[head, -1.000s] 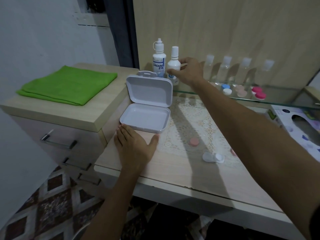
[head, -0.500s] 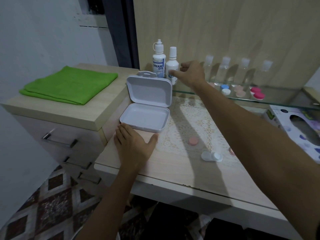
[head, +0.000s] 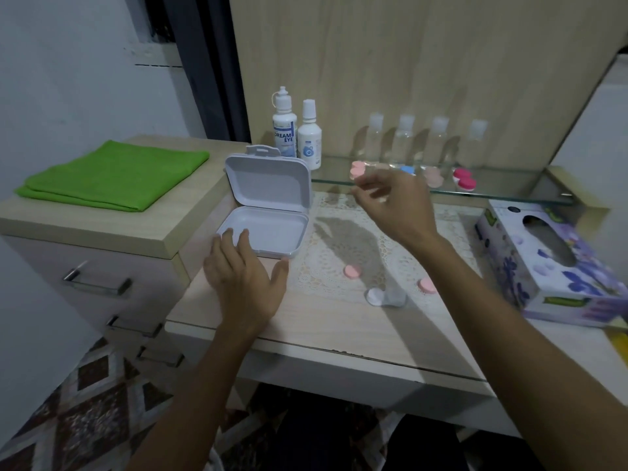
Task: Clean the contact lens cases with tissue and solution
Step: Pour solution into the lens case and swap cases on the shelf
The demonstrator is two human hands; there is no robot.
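A white lens case [head: 387, 296] lies uncapped on the lace mat, with two pink caps [head: 352, 270] [head: 427, 285] beside it. Two solution bottles [head: 284, 130] [head: 310, 137] stand upright at the back, behind an open white box [head: 268, 232]. My left hand [head: 244, 280] lies flat on the table, its fingertips touching the box's front rim. Above the mat, in front of the glass shelf, my right hand [head: 394, 205] hovers blurred with loosely curled fingers and holds nothing. A purple tissue box [head: 543, 263] sits at the right.
On the glass shelf [head: 509, 192] lie pink [head: 357, 168], blue [head: 407, 169], beige [head: 433, 176] and red [head: 464, 178] lens cases, with several clear bottles [head: 406, 137] behind them. A folded green cloth [head: 115, 175] lies on the drawer unit [head: 95, 232] at the left.
My right hand has drawn back from the solution bottle, which stays standing, and now hovers over the mat. My left hand has slid forward onto the box's rim.
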